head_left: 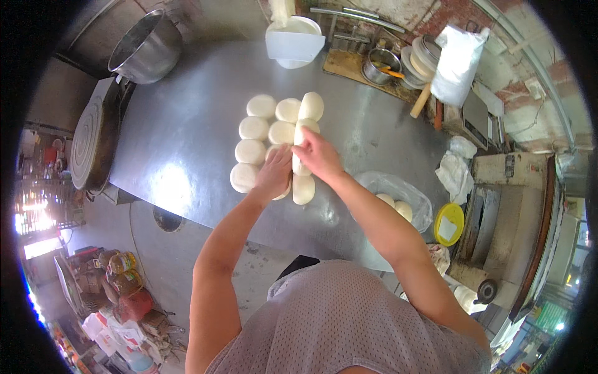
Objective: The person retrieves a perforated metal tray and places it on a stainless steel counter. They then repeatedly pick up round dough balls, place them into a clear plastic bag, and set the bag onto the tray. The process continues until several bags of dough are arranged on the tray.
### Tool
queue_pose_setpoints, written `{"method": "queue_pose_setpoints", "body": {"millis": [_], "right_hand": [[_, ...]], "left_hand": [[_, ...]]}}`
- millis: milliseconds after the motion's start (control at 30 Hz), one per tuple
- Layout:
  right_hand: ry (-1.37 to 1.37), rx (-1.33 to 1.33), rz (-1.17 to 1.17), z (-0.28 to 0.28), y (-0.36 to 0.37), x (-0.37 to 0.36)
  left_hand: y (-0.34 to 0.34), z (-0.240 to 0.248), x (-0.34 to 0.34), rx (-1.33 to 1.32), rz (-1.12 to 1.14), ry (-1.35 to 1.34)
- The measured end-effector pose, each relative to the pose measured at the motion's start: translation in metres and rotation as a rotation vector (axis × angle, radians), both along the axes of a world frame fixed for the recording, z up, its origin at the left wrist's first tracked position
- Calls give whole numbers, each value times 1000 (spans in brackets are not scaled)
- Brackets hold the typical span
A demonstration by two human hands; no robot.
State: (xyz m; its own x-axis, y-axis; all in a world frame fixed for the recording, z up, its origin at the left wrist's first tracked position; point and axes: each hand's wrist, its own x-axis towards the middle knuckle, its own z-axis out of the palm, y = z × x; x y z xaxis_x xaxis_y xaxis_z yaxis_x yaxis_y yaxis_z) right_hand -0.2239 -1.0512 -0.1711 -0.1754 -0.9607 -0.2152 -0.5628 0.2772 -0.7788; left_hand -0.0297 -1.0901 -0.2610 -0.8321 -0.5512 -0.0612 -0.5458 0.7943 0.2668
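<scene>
Rounds of pale dough (251, 129) stand close together in three columns on a steel table (187, 93). In the right column, pieces such as the far dough piece (311, 106) look tilted up on edge against the middle column. My left hand (275, 174) lies over the near part of the middle column, fingers stretched out and together, covering some of the dough. My right hand (319, 154) is at the right column, its fingers and thumb bent round a dough piece (306, 126). The fingertips of both hands are close together.
A clear plastic bag (416, 198) with dough rounds lies to the right, near a yellow lid (449, 224). At the back are a white tub (295, 45) and a steel pot (381, 67). A large metal pot (148, 50) stands back left, a round griddle (90, 143) below it.
</scene>
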Motion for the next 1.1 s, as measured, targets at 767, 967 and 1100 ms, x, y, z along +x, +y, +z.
{"method": "queue_pose_setpoints", "body": {"millis": [767,967,1100], "right_hand": [[910,-518,772,-36,-77,-67],[822,-613,916,-32,-108,-57],[807,-522,997,1,-98,-57]], "left_hand": [[55,55,-50,96,877,143],[41,65,-63,128,911,112],[41,68,-34,164,762,357]]}}
